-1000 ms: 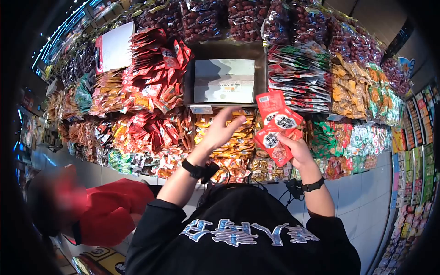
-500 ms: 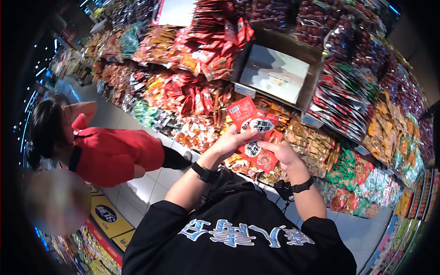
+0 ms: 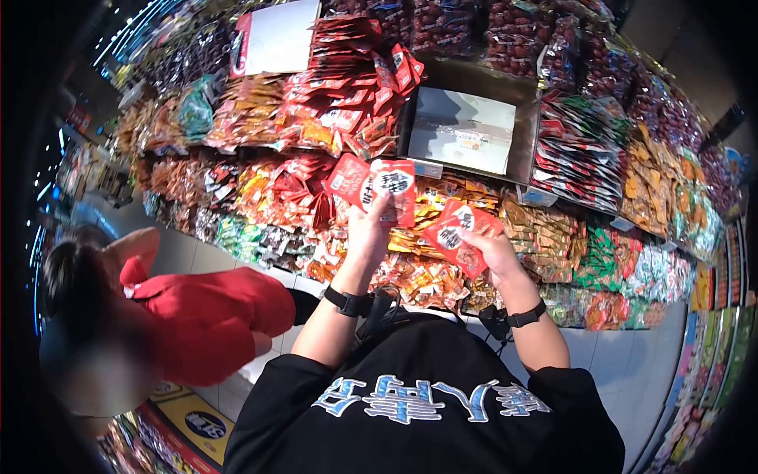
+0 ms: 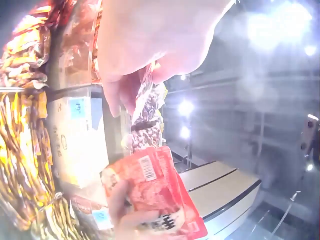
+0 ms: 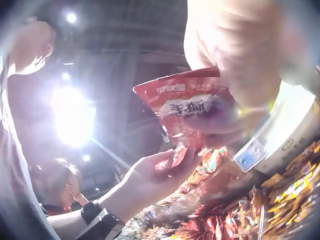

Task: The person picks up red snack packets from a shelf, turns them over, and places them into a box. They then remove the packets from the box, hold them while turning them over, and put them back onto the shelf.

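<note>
In the head view my left hand (image 3: 368, 237) pinches a couple of flat red snack packets (image 3: 393, 194) with black-and-white lettering, the thumb lying over the front one. My right hand (image 3: 497, 254) grips more red snack packets (image 3: 459, 251), fanned a little, to the right of the left hand and slightly lower. A gap separates the two bunches. In the right wrist view, a red packet (image 5: 172, 92) hangs from my right hand (image 5: 245, 65), with my left hand (image 5: 150, 172) below. The left wrist view shows red packets (image 4: 150, 175) beneath my left hand (image 4: 155, 40).
A tiered snack display stands in front, with red packets (image 3: 347, 99) piled left of a metal bin (image 3: 527, 150) holding a pale box (image 3: 462, 130). Dark-and-green packets (image 3: 580, 162) lie right of it. A person in red (image 3: 213, 316) stands at the left.
The left hand came in from empty to the fanned packets, took some of them and drew them up and left. The right hand keeps the others. The view has turned back and forth.
</note>
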Demonstrator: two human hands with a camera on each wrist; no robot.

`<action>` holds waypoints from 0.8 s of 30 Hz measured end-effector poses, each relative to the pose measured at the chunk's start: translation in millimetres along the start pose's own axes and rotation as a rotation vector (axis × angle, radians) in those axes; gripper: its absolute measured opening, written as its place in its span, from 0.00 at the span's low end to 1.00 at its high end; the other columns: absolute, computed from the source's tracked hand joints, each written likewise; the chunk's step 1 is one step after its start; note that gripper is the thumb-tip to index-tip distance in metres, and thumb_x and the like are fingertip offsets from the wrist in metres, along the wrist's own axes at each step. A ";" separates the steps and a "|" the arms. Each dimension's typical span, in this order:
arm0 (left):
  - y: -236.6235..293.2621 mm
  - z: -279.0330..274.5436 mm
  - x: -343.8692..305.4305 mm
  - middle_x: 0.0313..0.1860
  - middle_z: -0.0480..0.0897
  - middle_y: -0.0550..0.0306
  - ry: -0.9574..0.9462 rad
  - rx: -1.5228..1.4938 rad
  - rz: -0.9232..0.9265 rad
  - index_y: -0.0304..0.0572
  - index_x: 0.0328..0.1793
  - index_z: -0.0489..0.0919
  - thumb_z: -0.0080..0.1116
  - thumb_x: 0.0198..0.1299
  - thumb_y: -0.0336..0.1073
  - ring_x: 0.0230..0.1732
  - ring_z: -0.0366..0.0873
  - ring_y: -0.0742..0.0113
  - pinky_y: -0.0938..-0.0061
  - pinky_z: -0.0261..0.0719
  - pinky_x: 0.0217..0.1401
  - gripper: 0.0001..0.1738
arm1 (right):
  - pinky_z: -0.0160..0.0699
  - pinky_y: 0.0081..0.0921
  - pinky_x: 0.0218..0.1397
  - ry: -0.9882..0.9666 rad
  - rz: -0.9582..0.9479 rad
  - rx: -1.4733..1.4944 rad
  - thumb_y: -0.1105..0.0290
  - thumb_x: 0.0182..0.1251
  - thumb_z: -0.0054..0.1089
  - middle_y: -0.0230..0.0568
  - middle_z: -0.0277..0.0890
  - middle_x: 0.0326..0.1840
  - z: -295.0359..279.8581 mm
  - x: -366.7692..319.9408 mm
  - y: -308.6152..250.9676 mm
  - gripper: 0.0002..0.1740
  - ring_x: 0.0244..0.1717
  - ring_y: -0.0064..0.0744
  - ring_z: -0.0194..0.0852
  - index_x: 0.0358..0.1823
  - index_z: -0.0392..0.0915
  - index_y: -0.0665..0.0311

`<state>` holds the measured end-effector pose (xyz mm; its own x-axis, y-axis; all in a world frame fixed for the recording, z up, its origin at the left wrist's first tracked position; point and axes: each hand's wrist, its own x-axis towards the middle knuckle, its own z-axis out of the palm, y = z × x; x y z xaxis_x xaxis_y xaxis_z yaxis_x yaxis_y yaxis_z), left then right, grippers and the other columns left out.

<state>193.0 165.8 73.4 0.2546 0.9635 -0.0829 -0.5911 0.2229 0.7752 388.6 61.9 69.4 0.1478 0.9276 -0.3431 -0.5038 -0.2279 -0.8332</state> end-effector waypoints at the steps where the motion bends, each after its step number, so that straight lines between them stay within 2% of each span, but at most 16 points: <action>1: 6.0 0.9 1.5 0.46 0.83 0.56 0.014 -0.001 -0.002 0.38 0.58 0.73 0.55 0.66 0.29 0.45 0.83 0.67 0.68 0.84 0.49 0.15 | 0.85 0.23 0.42 0.068 -0.076 0.003 0.75 0.67 0.59 0.37 0.83 0.44 5.7 -0.9 -2.5 0.13 0.41 0.25 0.83 0.52 0.79 0.66; 2: 9.7 2.7 3.0 0.43 0.84 0.56 0.035 0.004 -0.005 0.37 0.54 0.75 0.54 0.66 0.29 0.41 0.84 0.67 0.69 0.84 0.45 0.11 | 0.85 0.23 0.40 0.105 -0.119 0.046 0.76 0.68 0.58 0.37 0.83 0.44 11.4 -2.7 -7.2 0.12 0.38 0.24 0.83 0.52 0.79 0.66; 5: -6.0 -9.6 11.9 0.38 0.84 0.57 -0.132 0.016 -0.160 0.37 0.49 0.77 0.55 0.66 0.29 0.37 0.83 0.68 0.72 0.83 0.39 0.07 | 0.80 0.20 0.42 0.196 -0.481 0.000 0.77 0.69 0.57 0.35 0.82 0.44 38.0 13.2 -2.4 0.12 0.39 0.20 0.80 0.53 0.78 0.68; 6: -22.8 -20.9 18.1 0.43 0.84 0.55 -0.194 0.030 -0.213 0.36 0.54 0.76 0.52 0.68 0.31 0.43 0.84 0.65 0.68 0.83 0.46 0.11 | 0.79 0.19 0.44 0.228 -0.589 -0.066 0.76 0.70 0.56 0.34 0.82 0.44 45.0 23.0 3.7 0.13 0.40 0.18 0.78 0.54 0.78 0.69; 7: -16.6 -7.7 9.6 0.48 0.83 0.53 -0.225 -0.034 -0.268 0.36 0.57 0.74 0.50 0.69 0.32 0.47 0.83 0.64 0.66 0.82 0.51 0.13 | 0.76 0.18 0.47 0.258 -0.686 -0.202 0.76 0.70 0.56 0.32 0.82 0.45 58.3 22.7 1.5 0.15 0.44 0.16 0.77 0.57 0.77 0.70; 8: -8.6 5.0 1.7 0.54 0.82 0.52 -0.250 -0.098 -0.316 0.36 0.60 0.73 0.47 0.70 0.33 0.52 0.82 0.63 0.64 0.81 0.56 0.15 | 0.76 0.19 0.50 0.287 -0.718 -0.329 0.78 0.70 0.55 0.35 0.82 0.48 70.6 21.0 2.1 0.16 0.46 0.17 0.76 0.58 0.76 0.70; 9: -8.3 2.7 2.7 0.62 0.77 0.51 -0.299 -0.144 -0.356 0.37 0.66 0.69 0.42 0.73 0.38 0.61 0.77 0.60 0.60 0.76 0.65 0.20 | 0.76 0.21 0.52 0.289 -0.807 -0.411 0.80 0.68 0.54 0.39 0.82 0.49 80.4 23.9 3.9 0.17 0.48 0.21 0.78 0.57 0.77 0.70; 10: -6.4 -1.2 5.0 0.63 0.76 0.51 -0.325 -0.233 -0.436 0.39 0.68 0.69 0.40 0.74 0.43 0.63 0.75 0.60 0.60 0.73 0.67 0.23 | 0.76 0.23 0.55 0.285 -0.897 -0.493 0.82 0.67 0.53 0.43 0.82 0.51 88.3 27.5 4.4 0.17 0.50 0.25 0.79 0.57 0.77 0.70; 11: -3.1 -6.2 8.4 0.64 0.76 0.52 -0.353 -0.310 -0.454 0.40 0.69 0.68 0.39 0.74 0.46 0.64 0.74 0.60 0.59 0.72 0.69 0.25 | 0.76 0.28 0.59 0.258 -1.045 -0.710 0.85 0.62 0.51 0.49 0.80 0.55 90.2 30.6 2.0 0.20 0.56 0.36 0.80 0.56 0.78 0.71; 12: 1.4 -9.2 10.0 0.65 0.75 0.52 -0.379 -0.390 -0.473 0.41 0.70 0.67 0.38 0.74 0.49 0.65 0.73 0.59 0.59 0.70 0.70 0.27 | 0.75 0.32 0.62 0.245 -1.115 -0.793 0.87 0.58 0.51 0.52 0.79 0.56 95.5 33.5 2.9 0.22 0.60 0.45 0.78 0.55 0.78 0.70; 13: 8.2 -11.3 10.9 0.66 0.74 0.53 -0.461 -0.432 -0.486 0.44 0.70 0.67 0.36 0.73 0.57 0.66 0.73 0.59 0.59 0.69 0.71 0.31 | 0.75 0.33 0.62 0.240 -1.140 -0.838 0.87 0.57 0.51 0.52 0.78 0.57 99.8 36.1 5.4 0.23 0.59 0.46 0.78 0.55 0.78 0.70; 14: 12.2 -11.9 13.6 0.68 0.73 0.54 -0.439 -0.439 -0.487 0.45 0.72 0.66 0.34 0.72 0.63 0.67 0.71 0.58 0.59 0.67 0.72 0.35 | 0.75 0.33 0.62 0.232 -1.166 -0.884 0.88 0.56 0.51 0.52 0.78 0.57 103.6 38.2 7.5 0.23 0.59 0.46 0.78 0.55 0.78 0.70; 16: 19.6 -12.3 13.6 0.70 0.71 0.53 -0.378 -0.455 -0.505 0.46 0.73 0.64 0.33 0.70 0.67 0.69 0.69 0.58 0.57 0.65 0.74 0.39 | 0.76 0.35 0.62 0.225 -1.170 -0.951 0.88 0.52 0.52 0.53 0.77 0.57 110.3 41.7 7.1 0.25 0.58 0.48 0.78 0.55 0.78 0.70; 22: 28.8 -27.3 18.3 0.72 0.68 0.53 -0.435 -0.570 -0.514 0.47 0.75 0.62 0.33 0.66 0.72 0.72 0.66 0.58 0.56 0.63 0.75 0.44 | 0.76 0.37 0.61 0.189 -1.151 -1.020 0.87 0.48 0.53 0.53 0.77 0.57 114.5 52.2 13.5 0.27 0.58 0.49 0.77 0.54 0.79 0.69; 23: 29.5 -29.0 17.5 0.67 0.73 0.52 -0.468 -0.636 -0.495 0.44 0.72 0.66 0.41 0.69 0.65 0.68 0.71 0.58 0.57 0.67 0.72 0.38 | 0.76 0.36 0.62 0.183 -1.141 -1.031 0.87 0.50 0.54 0.52 0.77 0.57 114.2 54.0 13.5 0.27 0.59 0.49 0.77 0.55 0.79 0.69; 24: 22.5 -36.8 19.4 0.64 0.75 0.53 -0.442 -0.510 -0.466 0.43 0.70 0.68 0.45 0.69 0.60 0.66 0.72 0.58 0.58 0.68 0.71 0.34 | 0.75 0.36 0.62 0.170 -1.123 -1.011 0.86 0.51 0.54 0.52 0.77 0.58 115.2 54.8 14.6 0.26 0.59 0.49 0.77 0.55 0.78 0.69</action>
<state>156.4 194.9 66.1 0.7755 0.6312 0.0107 -0.5979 0.7289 0.3336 291.4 143.5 88.4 0.1748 0.7250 0.6662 0.6992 0.3850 -0.6025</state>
